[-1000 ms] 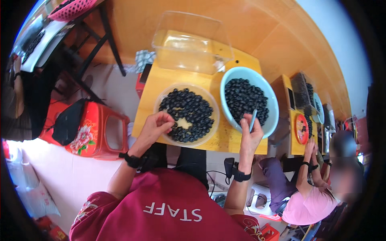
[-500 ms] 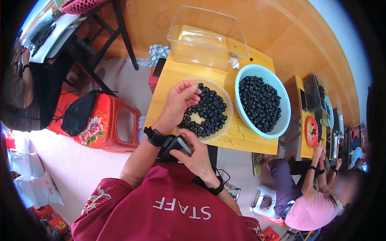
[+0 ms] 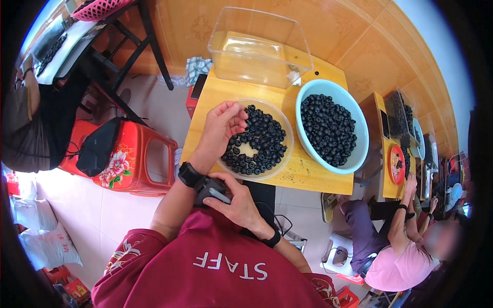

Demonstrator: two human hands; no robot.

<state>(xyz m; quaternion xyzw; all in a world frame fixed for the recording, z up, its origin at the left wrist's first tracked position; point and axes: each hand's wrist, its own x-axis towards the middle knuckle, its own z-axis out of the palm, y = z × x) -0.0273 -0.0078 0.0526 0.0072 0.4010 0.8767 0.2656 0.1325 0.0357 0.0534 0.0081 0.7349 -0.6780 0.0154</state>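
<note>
My left hand (image 3: 222,124) hangs over the left side of a round clear shallow tray (image 3: 289,119), with fingers curled and the thumb pressed toward the index finger; whatever the fingertips may hold is hidden. Small black ring-like parts (image 3: 267,134) with holes lie in that tray around a bare patch. Below it, close to my body, my right hand (image 3: 240,206) is wrapped round a dark device (image 3: 206,190) with a grey strip on it. The device sits beside my left wrist and is partly covered by my fingers.
A light blue basin (image 3: 363,136) full of similar black parts stands right of the tray. Behind is a clear plastic box (image 3: 259,61) on the yellow table (image 3: 321,184). A red stool (image 3: 128,159) stands left. Another person in pink (image 3: 398,264) works at the right.
Both hands have shifted a little left, and the right hand has brought the dark device slightly lower. The whole view has also moved slightly.
</note>
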